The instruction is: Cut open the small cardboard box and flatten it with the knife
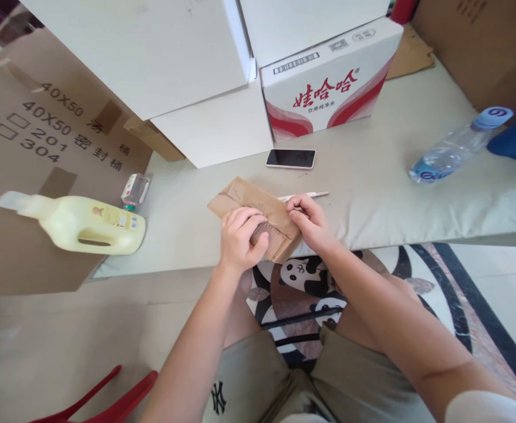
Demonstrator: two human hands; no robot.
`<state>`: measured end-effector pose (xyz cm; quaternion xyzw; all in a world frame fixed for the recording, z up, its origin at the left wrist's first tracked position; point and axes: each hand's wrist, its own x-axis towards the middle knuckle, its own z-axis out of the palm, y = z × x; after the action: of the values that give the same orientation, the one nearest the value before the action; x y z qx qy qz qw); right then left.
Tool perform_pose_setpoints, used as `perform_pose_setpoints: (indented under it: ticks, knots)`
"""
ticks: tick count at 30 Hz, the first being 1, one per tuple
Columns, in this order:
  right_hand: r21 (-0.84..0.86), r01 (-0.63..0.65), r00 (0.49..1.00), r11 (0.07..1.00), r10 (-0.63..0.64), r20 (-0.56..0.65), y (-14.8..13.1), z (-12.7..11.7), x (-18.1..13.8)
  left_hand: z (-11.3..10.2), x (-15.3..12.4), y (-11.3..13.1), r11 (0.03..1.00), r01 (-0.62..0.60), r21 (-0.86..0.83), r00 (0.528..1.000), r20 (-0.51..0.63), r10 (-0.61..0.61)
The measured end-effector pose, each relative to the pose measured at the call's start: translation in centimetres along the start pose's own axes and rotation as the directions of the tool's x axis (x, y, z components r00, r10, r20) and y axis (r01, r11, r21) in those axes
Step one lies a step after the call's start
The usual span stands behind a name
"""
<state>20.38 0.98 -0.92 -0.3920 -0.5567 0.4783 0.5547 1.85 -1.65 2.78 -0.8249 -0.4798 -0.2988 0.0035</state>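
Jug: yellow detergent jug [86,226] lying on its side at the table's left edge.
Left hand [239,238]: fingers curled, pressing down the brown leather piece [258,214] at the table's near edge.
Right hand [313,223]: fingertips pinching the leather's right edge, beside a thin awl [310,194].
Phone [290,158]: lying flat beyond the leather.
Bottle: water bottle [455,145] lying far right.

Left hand [240,238], right hand [313,223] gripping brown cardboard piece [251,205], phone [290,158] nearby
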Motion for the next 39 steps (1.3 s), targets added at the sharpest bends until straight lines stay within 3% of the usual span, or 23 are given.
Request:
perform_pose_setpoints:
  ticks: [3,9,12,17,24,32,39]
  knots:
    - [0.001,0.008,1.0,1.0,-0.008,0.0,0.1,0.0,0.0,0.0,0.1,0.3,1.0,0.012,0.018,1.0,-0.004,-0.012]
    - [0.009,0.006,1.0,1.0,-0.006,0.005,0.1,0.0,0.0,-0.8,1.2,1.5,0.988,0.116,0.104,0.979,0.157,-0.131]
    - [0.01,0.006,1.0,1.0,-0.006,0.012,0.0,0.0,-0.1,-0.9,1.7,1.7,0.985,0.118,0.128,0.976,0.167,-0.139]
    - [0.033,0.009,0.998,0.999,-0.011,0.056,0.1,0.0,-0.2,-1.1,2.1,1.5,0.994,0.047,0.098,0.999,0.018,-0.049]
    - [0.003,0.011,0.998,1.0,-0.011,0.067,0.5,-0.1,-0.2,-2.5,1.8,1.1,0.999,0.033,0.04,0.986,-0.166,-0.026]
    - [0.008,0.016,0.998,1.0,-0.017,0.058,0.3,0.0,-0.2,-2.7,1.2,1.0,0.999,0.015,0.05,0.98,-0.199,-0.005]
    - [0.008,0.0,0.999,1.0,-0.001,0.044,0.3,0.0,-0.2,-3.9,-1.8,0.4,0.999,-0.016,0.029,0.969,-0.247,0.023]
